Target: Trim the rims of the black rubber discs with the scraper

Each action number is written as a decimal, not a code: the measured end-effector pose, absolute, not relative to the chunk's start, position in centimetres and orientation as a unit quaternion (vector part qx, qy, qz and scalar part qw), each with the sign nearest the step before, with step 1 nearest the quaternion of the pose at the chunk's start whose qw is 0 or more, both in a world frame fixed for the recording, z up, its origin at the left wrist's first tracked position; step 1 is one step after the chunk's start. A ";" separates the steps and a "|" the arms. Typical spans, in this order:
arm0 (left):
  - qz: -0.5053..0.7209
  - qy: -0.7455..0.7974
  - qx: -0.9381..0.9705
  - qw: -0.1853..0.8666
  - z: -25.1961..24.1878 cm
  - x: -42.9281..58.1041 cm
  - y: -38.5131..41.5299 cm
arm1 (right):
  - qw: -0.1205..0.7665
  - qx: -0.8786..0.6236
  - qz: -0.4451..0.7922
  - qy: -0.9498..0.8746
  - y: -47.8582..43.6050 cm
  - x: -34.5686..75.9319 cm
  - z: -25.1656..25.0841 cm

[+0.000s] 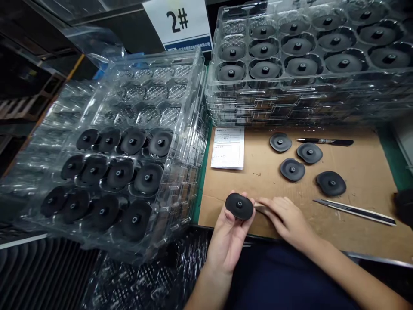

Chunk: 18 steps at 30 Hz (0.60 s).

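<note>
My left hand (230,237) holds a round black part (239,206) with a small raised hub facing up, fingers beneath it and thumb at its lower left rim. Just right of it, my right hand (284,215) has its fingers closed by the part's right edge; a small pale thing shows at the fingertips, too hidden to name. Several similar black parts (292,169) lie loose on the cardboard (254,181). To the left, a clear tray (180,142) holds rows of black parts in its nearer pockets; its farther pockets hold none.
Behind the cardboard stands a stack of clear trays (271,101) filled with black parts. A printed slip (227,148) lies at the cardboard's left. A black pen (325,141) and a slim cutter (355,211) lie to the right. A "2#" sign (180,23) stands at the back.
</note>
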<state>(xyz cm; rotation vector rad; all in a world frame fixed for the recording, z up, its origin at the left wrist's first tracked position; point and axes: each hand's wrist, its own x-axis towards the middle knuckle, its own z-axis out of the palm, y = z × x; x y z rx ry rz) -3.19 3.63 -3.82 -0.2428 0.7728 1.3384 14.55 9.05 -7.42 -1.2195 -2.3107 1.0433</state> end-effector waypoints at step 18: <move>0.573 0.436 0.070 0.691 -0.6 -0.3 5.2 | 0.355 -0.342 0.389 -0.778 9.8 12.7 3.5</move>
